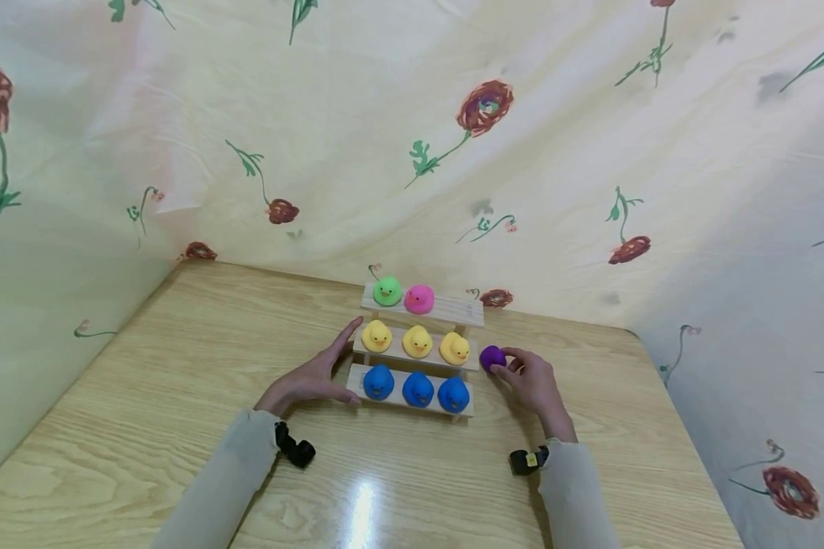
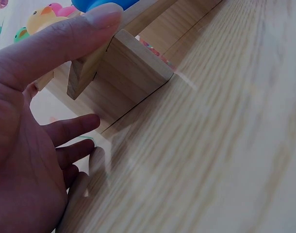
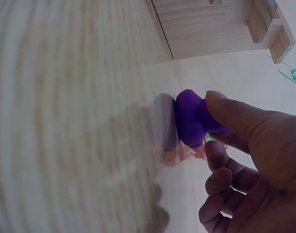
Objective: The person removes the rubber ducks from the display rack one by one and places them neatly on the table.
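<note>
A small wooden three-step rack (image 1: 412,406) stands on the table. Three blue rubber ducks (image 1: 418,390) sit on its lowest step, three yellow ducks (image 1: 417,342) on the middle one. On the top step are a green duck (image 1: 387,291) and a pink duck (image 1: 420,299). My left hand (image 1: 312,377) is spread at the rack's left end, thumb by the lowest step and straight fingers reaching along the side. To the right of the rack, my right hand (image 1: 532,379) pinches a purple rubber duck (image 3: 190,119) between thumb and fingers, low over the tabletop.
The wood-grain table (image 1: 178,366) runs back to a flowered cloth (image 1: 357,114) that hangs behind it and along the sides. A small black wrist camera (image 1: 295,448) is strapped at the left sleeve, another wrist camera (image 1: 527,461) at the right.
</note>
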`<move>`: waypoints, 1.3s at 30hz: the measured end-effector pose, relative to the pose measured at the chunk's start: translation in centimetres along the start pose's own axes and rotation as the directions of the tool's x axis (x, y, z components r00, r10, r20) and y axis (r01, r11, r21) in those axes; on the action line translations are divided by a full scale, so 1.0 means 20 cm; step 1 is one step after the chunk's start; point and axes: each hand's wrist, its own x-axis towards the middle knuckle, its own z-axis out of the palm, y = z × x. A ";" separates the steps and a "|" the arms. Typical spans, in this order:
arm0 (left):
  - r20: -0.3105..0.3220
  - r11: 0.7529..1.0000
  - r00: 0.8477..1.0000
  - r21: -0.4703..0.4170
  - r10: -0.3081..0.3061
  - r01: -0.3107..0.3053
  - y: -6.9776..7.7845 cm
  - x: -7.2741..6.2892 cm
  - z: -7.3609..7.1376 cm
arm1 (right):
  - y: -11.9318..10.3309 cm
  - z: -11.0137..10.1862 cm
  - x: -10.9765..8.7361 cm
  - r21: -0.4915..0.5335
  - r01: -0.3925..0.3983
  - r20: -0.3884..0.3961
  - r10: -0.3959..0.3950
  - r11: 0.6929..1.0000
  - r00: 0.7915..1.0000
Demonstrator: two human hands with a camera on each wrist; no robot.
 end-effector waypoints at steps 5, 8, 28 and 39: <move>0.000 1.000 1.000 0.002 0.005 -0.005 0.00 0.00 0.00 | 0.00 0.00 0.00 -0.002 -0.003 -0.002 0.003 1.000 1.000; 0.003 1.000 1.000 -0.001 0.014 -0.014 0.00 0.00 0.00 | -0.01 0.00 0.01 -0.003 -0.012 0.001 0.012 1.000 1.000; 0.006 1.000 1.000 -0.022 -0.005 0.005 0.00 0.00 0.00 | -0.12 -0.16 -0.02 -0.027 0.068 -0.178 -0.071 0.997 0.981; -0.001 0.999 1.000 -0.023 -0.026 0.026 0.01 -0.01 0.00 | -0.30 -0.22 0.00 0.008 0.071 -0.237 -0.067 0.997 0.969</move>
